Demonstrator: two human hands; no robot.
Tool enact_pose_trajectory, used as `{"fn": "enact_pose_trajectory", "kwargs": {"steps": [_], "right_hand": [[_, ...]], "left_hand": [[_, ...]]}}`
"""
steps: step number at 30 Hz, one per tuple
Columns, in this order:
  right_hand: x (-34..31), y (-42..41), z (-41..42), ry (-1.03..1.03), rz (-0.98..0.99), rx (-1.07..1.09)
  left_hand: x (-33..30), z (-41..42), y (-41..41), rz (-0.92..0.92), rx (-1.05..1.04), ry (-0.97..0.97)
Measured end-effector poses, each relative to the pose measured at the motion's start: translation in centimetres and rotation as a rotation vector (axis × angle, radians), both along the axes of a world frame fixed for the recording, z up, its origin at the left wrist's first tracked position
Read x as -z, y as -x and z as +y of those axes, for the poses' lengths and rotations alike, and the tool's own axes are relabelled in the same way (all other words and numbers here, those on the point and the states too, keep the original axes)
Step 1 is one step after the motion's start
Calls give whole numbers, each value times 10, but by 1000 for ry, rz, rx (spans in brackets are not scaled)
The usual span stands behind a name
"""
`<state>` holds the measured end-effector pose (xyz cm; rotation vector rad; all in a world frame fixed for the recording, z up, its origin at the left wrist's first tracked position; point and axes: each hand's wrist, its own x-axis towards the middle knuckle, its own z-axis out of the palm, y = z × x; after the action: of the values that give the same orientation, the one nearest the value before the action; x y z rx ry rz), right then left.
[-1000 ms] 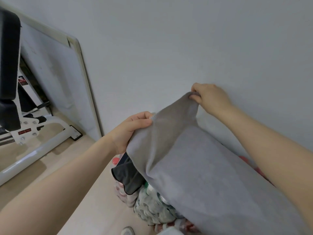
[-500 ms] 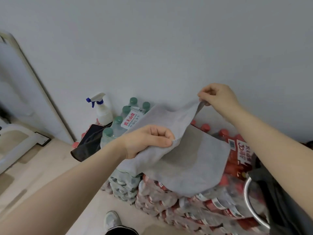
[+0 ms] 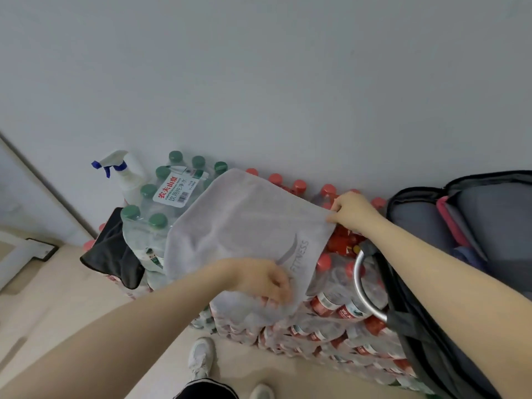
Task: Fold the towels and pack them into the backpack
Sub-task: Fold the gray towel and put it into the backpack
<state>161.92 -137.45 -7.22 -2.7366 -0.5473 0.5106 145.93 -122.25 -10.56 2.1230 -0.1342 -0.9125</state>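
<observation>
Now, towel (image 3: 241,226): grey, spread flat atop stacked water-bottle packs (image 3: 331,306)
Right hand (image 3: 352,211): pinching towel's far right corner
Left hand (image 3: 262,279): fingers curled, gripping near edge
Backpack (image 3: 489,226): open, right of towel

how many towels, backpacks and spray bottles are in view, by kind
grey towel: 1, spread over the bottle packs
black towel: 1, draped at the left
backpack: 1, open
spray bottle: 1
total: 4

The towel (image 3: 239,226) lies on the bottle packs (image 3: 331,321), spray bottle (image 3: 126,174) left, backpack (image 3: 475,223) right.
</observation>
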Motion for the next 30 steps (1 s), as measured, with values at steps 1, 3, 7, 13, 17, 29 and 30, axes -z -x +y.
{"fn": "enact_pose_trajectory", "kwargs": {"steps": [1,3,7,13,17,29,30], "right_hand": [[4,1,0,31,-7,-4],[10,1,3,56,-38,13],[19,0,9,29,-40,79],[16,-2,19,38,86,167],[20,0,35,171,32,168],[9,7,47,-568,-171,608],[11,8,48,-642,-191,669]], "left_hand": [[-3,3,-4,-28,-38,-3],[-11,13,-17,-122,-192,54],[-20,34,-57,-353,-473,114],[-14,51,-118,-670,-148,-237],[4,69,-142,-686,130,-526],[-6,150,-156,-574,279,-605],[-7,158,-154,-547,259,-582]]}}
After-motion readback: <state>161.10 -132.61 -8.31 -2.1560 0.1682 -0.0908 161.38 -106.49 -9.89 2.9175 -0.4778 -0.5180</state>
